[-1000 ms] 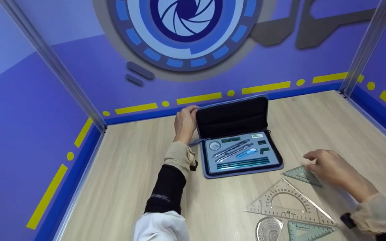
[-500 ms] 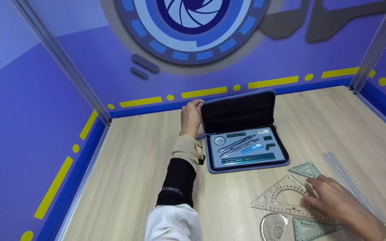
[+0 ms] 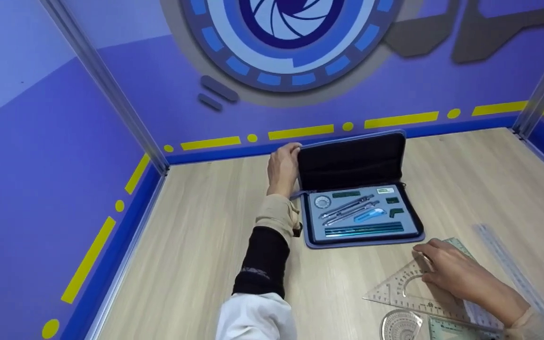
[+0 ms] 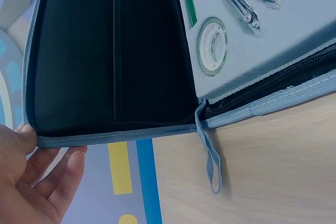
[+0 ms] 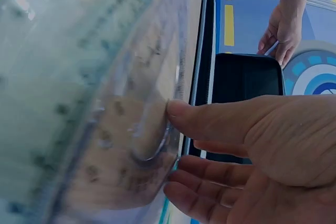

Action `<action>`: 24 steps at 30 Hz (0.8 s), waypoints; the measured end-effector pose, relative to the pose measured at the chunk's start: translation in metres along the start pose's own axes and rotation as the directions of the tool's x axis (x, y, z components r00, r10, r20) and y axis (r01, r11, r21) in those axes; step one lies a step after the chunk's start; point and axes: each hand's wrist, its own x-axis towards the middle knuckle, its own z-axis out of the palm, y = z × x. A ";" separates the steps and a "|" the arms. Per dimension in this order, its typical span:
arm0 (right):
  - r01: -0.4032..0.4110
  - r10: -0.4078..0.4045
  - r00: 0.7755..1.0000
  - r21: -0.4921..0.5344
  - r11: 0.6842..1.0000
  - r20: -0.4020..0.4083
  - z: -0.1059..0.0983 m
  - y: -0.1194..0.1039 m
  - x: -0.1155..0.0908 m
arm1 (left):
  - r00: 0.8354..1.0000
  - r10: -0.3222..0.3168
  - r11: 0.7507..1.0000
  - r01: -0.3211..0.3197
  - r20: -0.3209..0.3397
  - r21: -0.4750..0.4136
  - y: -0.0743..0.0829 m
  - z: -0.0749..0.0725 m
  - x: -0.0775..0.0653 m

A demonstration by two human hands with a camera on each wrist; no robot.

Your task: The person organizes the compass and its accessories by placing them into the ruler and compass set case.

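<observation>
My left hand (image 3: pixel 283 165) holds the upper left corner of the lid of a zippered geometry set case (image 3: pixel 351 165), thumb inside and fingers behind in the left wrist view. The lid stands upright. A grey tray in the case bears two compasses (image 3: pixel 347 210), a blue cutter (image 3: pixel 369 216), dark green pencils (image 3: pixel 364 230) and a round tape-like ring (image 3: pixel 322 202). My right hand (image 3: pixel 458 274) pinches a large clear set square (image 3: pixel 390 292) near its top corner, thumb at the cutout in the right wrist view. The hand hides part of a small green set square (image 3: pixel 461 246) behind it.
A clear protractor (image 3: pixel 400 326) and another green set square (image 3: pixel 456 329) lie at the front. To the right of my right hand is a long clear ruler (image 3: pixel 513 264). Blue printed walls (image 3: pixel 215 123) border the wooden table (image 3: pixel 196 236).
My right hand has left the small green set square, drawn back, and taken hold of the large clear one near its top corner. My left hand keeps holding the lid. The head view has shifted.
</observation>
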 end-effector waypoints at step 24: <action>0.119 -0.122 0.987 0.034 0.992 0.100 -0.007 0.005 0.016 | 1.000 0.010 1.000 -0.010 -0.010 0.017 -0.001 0.002 0.001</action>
